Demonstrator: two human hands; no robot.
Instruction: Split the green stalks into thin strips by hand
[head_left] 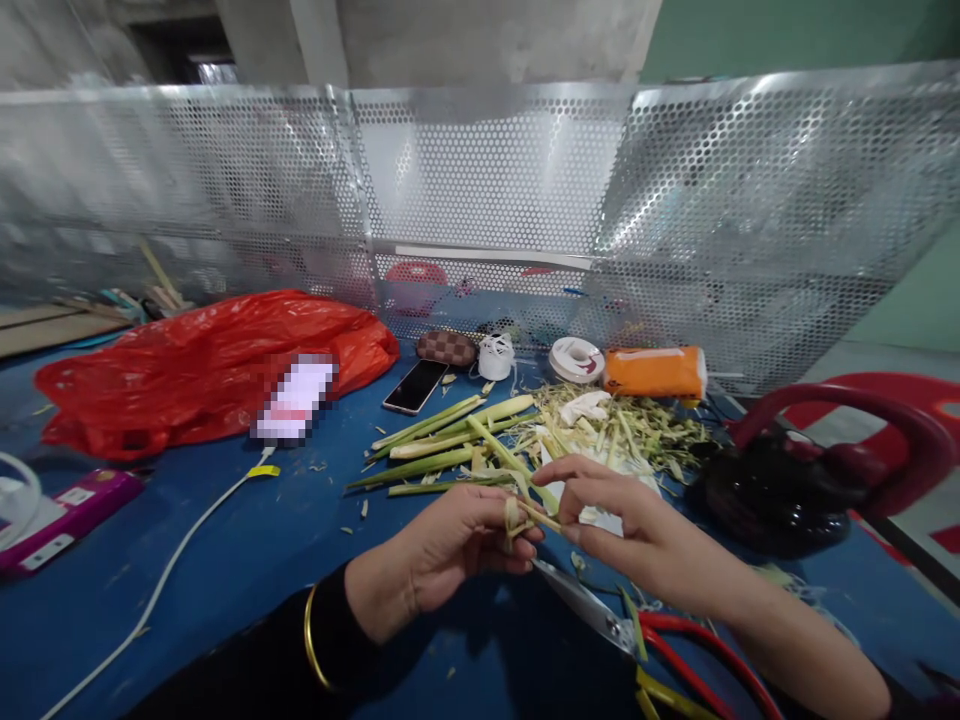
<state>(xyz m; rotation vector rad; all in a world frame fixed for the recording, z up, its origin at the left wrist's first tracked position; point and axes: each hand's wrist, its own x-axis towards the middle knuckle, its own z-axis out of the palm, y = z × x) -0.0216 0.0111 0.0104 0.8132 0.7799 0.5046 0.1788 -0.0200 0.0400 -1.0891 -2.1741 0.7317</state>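
Observation:
My left hand (442, 555) is closed, pinching a pale green leaf strip (525, 512) that is curled into a small loop at its fingertips. My right hand (622, 525) pinches the same strip from the right side, just above the blue table. Beyond both hands lie several long green stalks (442, 440) and a heap of pale trimmings (622, 425). A pair of red-handled scissors (637, 640) lies under my right forearm, blades pointing toward my left hand.
A red plastic bag (202, 370) fills the back left. A phone (415, 386), a checkered pouch (446, 347), white thread rolls (496, 355), an orange packet (654, 372), a dark bag (780, 495), a white cable (187, 540) and a perforated metal screen (487, 190) surround the table.

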